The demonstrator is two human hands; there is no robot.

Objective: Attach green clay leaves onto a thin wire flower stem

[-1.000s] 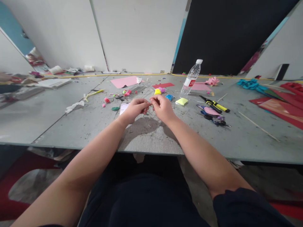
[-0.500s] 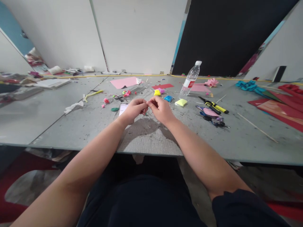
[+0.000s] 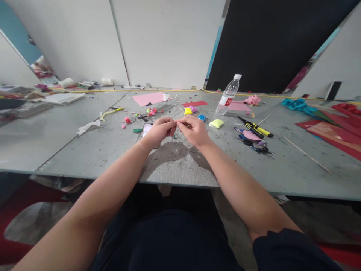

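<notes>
Over the middle of the grey table, my left hand and my right hand meet at the fingertips. Both are closed in a pinch; whatever lies between them is too small to make out. Partly covered by my left hand is a phone with a lit screen. A flat green piece rests left of the phone. Beyond my right hand lie a yellow packet, a blue packet and a pale yellow-green packet.
A water bottle stands behind the packets. To the right are yellow-black pliers, a thin stick and red sheets. Pink paper lies at the back, with small pink pieces nearer. The table's front edge runs below my forearms.
My right hand's fingers have flattened slightly and now cover more of the blue packet. The view has shifted a little; the fingertips still meet.
</notes>
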